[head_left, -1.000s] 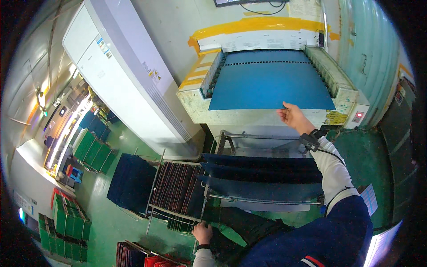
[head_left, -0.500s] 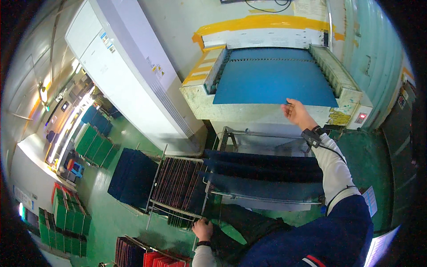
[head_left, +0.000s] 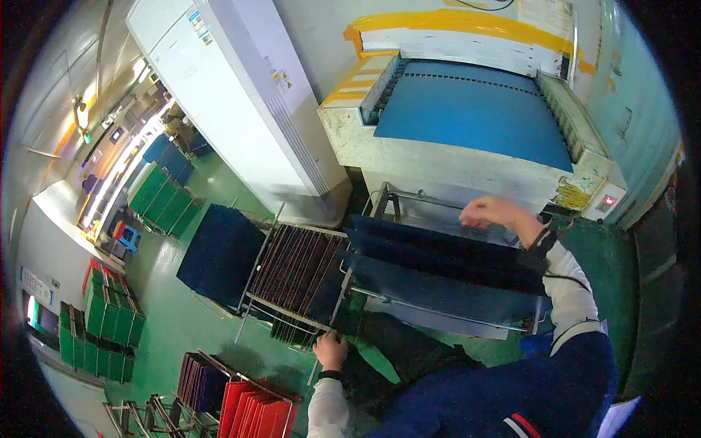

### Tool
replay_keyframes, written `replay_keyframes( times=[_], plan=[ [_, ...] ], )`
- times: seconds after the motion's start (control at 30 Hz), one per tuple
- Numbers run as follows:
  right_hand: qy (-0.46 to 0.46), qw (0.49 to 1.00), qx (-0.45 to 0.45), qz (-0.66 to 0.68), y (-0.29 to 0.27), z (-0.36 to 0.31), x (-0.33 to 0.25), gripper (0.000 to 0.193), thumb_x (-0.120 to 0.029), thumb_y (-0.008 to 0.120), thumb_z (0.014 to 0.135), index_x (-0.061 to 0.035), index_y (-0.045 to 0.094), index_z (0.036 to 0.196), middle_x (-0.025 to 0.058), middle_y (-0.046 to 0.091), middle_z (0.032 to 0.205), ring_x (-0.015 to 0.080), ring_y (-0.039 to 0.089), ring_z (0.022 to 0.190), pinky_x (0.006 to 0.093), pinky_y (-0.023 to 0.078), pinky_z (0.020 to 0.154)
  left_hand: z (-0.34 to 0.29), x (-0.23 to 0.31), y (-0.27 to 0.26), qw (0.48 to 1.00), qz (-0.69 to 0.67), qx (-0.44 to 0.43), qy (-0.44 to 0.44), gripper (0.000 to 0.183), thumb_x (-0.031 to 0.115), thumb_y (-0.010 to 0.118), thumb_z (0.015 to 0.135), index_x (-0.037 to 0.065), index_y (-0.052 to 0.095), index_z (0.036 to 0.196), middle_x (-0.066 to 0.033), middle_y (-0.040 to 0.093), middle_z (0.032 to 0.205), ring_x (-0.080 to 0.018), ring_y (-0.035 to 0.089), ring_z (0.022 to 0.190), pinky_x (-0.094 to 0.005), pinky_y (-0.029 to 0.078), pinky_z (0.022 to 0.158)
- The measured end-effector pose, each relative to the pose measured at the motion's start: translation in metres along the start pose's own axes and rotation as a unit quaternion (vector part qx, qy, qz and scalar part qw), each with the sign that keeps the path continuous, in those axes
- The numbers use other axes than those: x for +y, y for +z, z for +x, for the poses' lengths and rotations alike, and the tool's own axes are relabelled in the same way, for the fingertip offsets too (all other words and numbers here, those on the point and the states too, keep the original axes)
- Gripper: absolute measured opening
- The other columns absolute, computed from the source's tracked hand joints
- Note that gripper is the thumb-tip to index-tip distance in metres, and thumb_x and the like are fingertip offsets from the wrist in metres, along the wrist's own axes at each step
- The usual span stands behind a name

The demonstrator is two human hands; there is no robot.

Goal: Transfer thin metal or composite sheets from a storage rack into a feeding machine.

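A large blue panel (head_left: 467,109) lies in the slot of a pale machine (head_left: 445,157), between two toothed side guides, its near edge jutting out. My right hand (head_left: 491,212) hovers below that edge, fingers curled together with nothing visible in them. Beneath it, several dark blue panels (head_left: 445,288) stand on edge in a metal frame. At the lower middle my left hand (head_left: 331,350) is closed around a thin metal rail of the rack (head_left: 296,274), which holds many closely spaced dark panels. Its fingertips are partly hidden.
A tall white cabinet (head_left: 241,95) stands left of the machine. Dark panels (head_left: 219,255) stand beside the rack. Red panels (head_left: 255,409) and green panels (head_left: 109,321) fill other racks on the green floor at left. A lit red switch (head_left: 607,202) sits on the machine's right corner.
My right hand has dropped from near the blue panel's front edge toward the dark panels, its fingers curling in. My left hand stays at the rack. The whole view has shifted.
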State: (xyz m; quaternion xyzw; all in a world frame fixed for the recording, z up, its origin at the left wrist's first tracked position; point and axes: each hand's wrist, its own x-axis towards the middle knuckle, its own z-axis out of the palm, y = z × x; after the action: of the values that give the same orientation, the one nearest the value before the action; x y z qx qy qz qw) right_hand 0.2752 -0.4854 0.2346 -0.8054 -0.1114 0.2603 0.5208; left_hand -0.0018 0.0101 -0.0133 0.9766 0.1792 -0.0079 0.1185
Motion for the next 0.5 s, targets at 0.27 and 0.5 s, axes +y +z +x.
replay_keyframes(
  times=[0.27, 0.5],
  plan=[
    [-0.033, 0.971, -0.023, -0.236, 0.036, -0.021, -0.004, 0.047, -0.046, 0.068, 0.091, -0.0025, 0.074, 0.108, 0.0127, 0.074, 0.099, 0.0235, 0.067, 0.093, 0.0389, 0.05, 0.084, -0.001, -0.002, -0.001, 1.0, -0.004, 0.001, -0.003, 0.03, 0.036, 0.067, 0.081, 0.012, 0.073, 0.098, -0.0075, 0.071, 0.106, -0.0302, 0.063, 0.106, -0.0503, 0.046, 0.09],
    [-0.054, 0.907, 0.104, -0.405, 0.052, -0.007, 0.003, 0.036, -0.037, 0.068, 0.086, -0.0019, 0.072, 0.092, 0.0234, 0.07, 0.092, 0.0452, 0.065, 0.089, 0.0518, 0.052, 0.077, 0.002, 0.009, -0.011, 0.999, 0.019, -0.039, -0.023, 0.035, 0.037, 0.066, 0.082, 0.012, 0.072, 0.106, -0.0074, 0.071, 0.111, -0.0309, 0.063, 0.108, -0.0499, 0.047, 0.091]
  ],
)
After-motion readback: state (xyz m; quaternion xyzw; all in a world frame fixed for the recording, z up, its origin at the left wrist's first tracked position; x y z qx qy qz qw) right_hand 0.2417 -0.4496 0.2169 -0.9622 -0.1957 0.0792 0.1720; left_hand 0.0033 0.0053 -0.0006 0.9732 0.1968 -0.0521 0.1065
